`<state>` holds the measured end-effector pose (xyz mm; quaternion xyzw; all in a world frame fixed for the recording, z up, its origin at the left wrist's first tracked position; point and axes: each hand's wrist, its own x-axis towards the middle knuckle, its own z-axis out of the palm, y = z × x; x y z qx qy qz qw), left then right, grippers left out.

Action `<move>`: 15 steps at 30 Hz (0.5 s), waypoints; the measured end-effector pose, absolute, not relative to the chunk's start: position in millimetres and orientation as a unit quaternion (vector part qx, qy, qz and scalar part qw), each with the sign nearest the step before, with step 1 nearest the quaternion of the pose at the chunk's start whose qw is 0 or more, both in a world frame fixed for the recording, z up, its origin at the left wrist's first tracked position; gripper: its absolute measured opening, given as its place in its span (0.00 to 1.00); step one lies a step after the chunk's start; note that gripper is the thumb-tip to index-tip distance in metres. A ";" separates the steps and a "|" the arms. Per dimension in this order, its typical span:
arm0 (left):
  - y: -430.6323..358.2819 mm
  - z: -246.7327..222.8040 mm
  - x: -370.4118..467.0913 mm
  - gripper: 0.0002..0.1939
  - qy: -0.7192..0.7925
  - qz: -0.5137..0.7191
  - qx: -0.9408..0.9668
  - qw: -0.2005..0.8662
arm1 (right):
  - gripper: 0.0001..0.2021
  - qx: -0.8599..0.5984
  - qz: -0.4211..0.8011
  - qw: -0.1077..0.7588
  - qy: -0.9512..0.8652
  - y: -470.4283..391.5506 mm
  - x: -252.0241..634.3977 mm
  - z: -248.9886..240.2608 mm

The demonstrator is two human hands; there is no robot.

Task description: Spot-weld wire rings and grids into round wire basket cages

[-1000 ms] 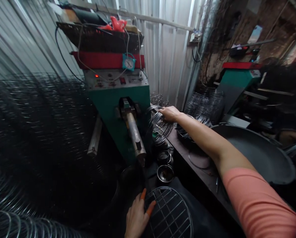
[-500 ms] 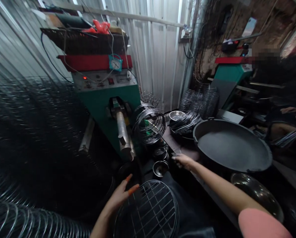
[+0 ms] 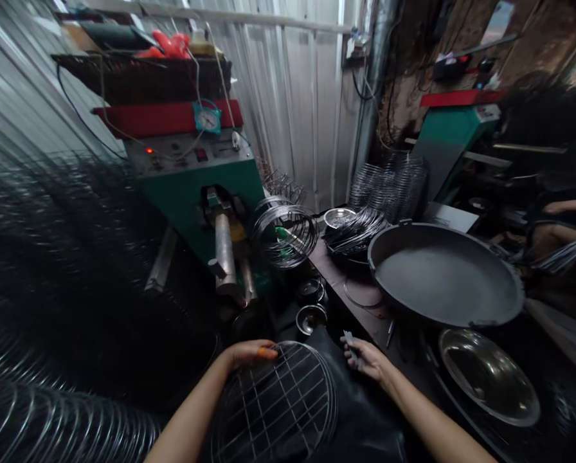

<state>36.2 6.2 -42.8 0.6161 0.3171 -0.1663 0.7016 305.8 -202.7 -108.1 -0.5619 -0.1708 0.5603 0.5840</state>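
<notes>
A stack of round wire racks (image 3: 288, 392) with a square grid lies on my lap, over dark cloth. My left hand (image 3: 250, 353) is closed on the far left rim of the racks, with orange covering on a finger or thumb; the other fingertips are partly hidden. To the right of the racks, my right hand (image 3: 368, 361) pinches a small flat light-grey piece (image 3: 349, 341), too small to name for sure. Ahead stands a green machine (image 3: 196, 193) with a metal arm (image 3: 225, 251) pointing toward me.
A wide dark pan (image 3: 447, 276) sits right, above a shiny metal bowl (image 3: 490, 376). Coiled wire (image 3: 285, 231) hangs by the machine. Small metal bowls (image 3: 311, 318) stand below it. Wire rings (image 3: 51, 418) are stacked at left. A co-worker's arm (image 3: 567, 207) shows far right.
My left hand has gone from open above the racks to their rim, closing there. My right hand has drawn back toward me from the bench, with the grey piece now plainly seen in it.
</notes>
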 end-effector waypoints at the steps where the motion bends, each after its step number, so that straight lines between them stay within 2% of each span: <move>1: 3.3 -34.9 35.1 0.32 0.328 -0.161 0.612 0.701 | 0.06 -0.555 0.575 0.585 -0.138 -203.7 307.0 -107.2; 5: -13.1 1.5 26.4 0.34 0.330 -0.125 0.645 0.678 | 0.07 -0.494 0.631 0.598 0.011 -205.0 303.5 -95.8; 8: -28.1 30.6 13.4 0.36 0.338 -0.075 0.702 0.622 | 0.04 -0.455 0.651 0.605 0.057 -204.4 296.5 -86.5; 12: -50.2 77.2 -12.3 0.42 0.366 0.028 0.784 0.500 | 0.02 -0.427 0.644 0.632 0.060 -204.1 285.9 -80.6; 15: -69.1 107.2 -29.5 0.45 0.359 0.107 0.853 0.363 | 0.04 -0.421 0.635 0.647 0.023 -205.3 276.9 -80.1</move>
